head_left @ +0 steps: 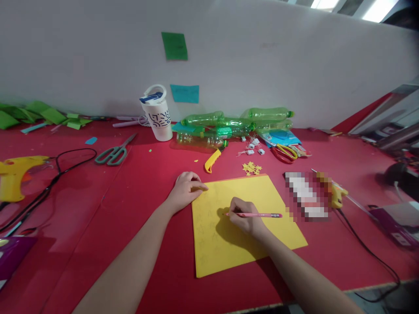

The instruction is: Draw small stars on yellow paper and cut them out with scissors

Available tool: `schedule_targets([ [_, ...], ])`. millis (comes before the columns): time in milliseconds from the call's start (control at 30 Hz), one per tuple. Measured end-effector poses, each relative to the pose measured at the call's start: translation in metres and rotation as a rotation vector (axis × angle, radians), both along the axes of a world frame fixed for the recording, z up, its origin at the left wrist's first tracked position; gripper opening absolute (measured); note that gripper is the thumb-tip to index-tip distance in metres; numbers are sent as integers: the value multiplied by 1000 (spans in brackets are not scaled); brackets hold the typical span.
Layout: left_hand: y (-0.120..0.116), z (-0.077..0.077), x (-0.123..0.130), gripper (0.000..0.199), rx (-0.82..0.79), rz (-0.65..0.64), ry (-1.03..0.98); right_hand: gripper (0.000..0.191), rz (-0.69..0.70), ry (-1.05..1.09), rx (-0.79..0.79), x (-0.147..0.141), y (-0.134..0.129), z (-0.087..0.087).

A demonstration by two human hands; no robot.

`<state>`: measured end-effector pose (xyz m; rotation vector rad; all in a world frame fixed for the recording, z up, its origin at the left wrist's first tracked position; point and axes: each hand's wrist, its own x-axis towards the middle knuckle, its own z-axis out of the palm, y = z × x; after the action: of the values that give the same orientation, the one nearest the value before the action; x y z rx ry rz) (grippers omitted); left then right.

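My right hand (246, 216) is closed around a pink pencil (262, 215), its tip pointing left, low over a yellow sheet (268, 196). Faint pencil outlines show on the sheet's left part. At the sheet's upper left corner rests my left hand (187, 191), fingers loosely bent and apart, with nothing held. Just beyond the sheet lie a yellow-handled cutter (212, 161) and a small pile of yellow stars (251, 168).
On the red table (131, 196) stands a white tumbler (159, 117) by green plastic bottles (203, 119). Grey scissors (114, 153) and a yellow glue gun (19, 172) lie left. Red-and-yellow-handled scissors (284, 152) and another glue gun (337, 195) lie right.
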<state>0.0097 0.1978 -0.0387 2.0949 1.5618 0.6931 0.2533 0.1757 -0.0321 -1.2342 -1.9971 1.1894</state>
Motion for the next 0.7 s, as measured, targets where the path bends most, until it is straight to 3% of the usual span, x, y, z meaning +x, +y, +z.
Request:
schedule_targets([
  [333, 0, 1, 0, 20, -4, 2, 5, 9, -22, -25, 25, -4, -3, -3],
  [700, 1, 0, 1, 20, 0, 7, 1, 11, -1, 33, -65, -8, -7, 6],
])
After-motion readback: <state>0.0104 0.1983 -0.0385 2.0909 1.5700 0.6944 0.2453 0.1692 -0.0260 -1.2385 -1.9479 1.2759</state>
